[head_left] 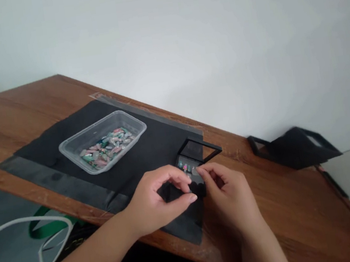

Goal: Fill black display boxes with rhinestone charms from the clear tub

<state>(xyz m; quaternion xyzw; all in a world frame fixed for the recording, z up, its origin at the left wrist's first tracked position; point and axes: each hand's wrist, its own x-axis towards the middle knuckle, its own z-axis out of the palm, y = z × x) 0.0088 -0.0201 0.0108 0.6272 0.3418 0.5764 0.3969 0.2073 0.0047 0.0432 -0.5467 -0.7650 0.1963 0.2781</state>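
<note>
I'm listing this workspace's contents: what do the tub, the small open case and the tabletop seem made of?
Tub: smooth plastic, almost certainly; its walls are cloudy-clear and its rim looks moulded.
Case: probably hard black plastic, smooth; thin straight edges, though painted metal is possible.
Tabletop: wood or wood-look veneer, low sheen; brown with streaky grain and pale scuffs.

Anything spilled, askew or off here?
No spill or damage visible: the loose coloured pieces sit inside the upright clear tub. Minor oddity: the black sheet looks slightly rumpled beside the left hand, toward the table's near edge, rather than flat.
</note>
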